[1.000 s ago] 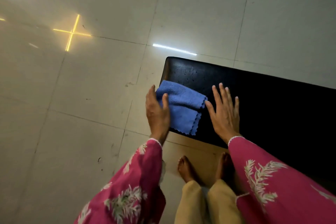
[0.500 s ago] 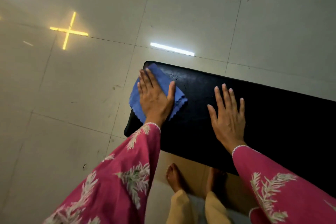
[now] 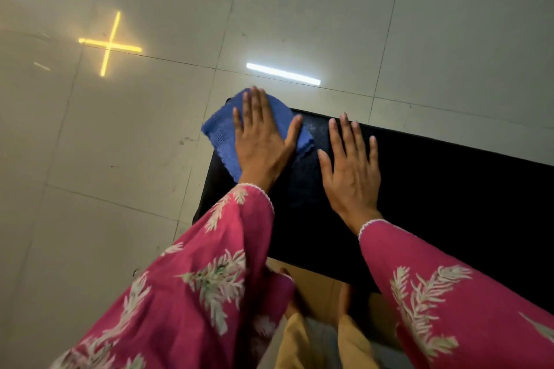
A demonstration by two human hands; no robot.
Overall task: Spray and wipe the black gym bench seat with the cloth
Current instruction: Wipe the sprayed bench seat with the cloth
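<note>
Cloth [image 3: 220, 136] pushed farther since earlier frame, now at bench seat [image 3: 434, 198] far-left corner, overhanging edge. Left hand [image 3: 260, 144] flat, fingers spread, pressing cloth. Right hand [image 3: 350, 171] splayed, bracing just right. Keep palm pressure even; overlap strokes rightward. Tiled floor [image 3: 120, 144] around.

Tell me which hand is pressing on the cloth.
The left hand, flat on the blue cloth at the bench end. The right hand rests on bare black padding.
</note>
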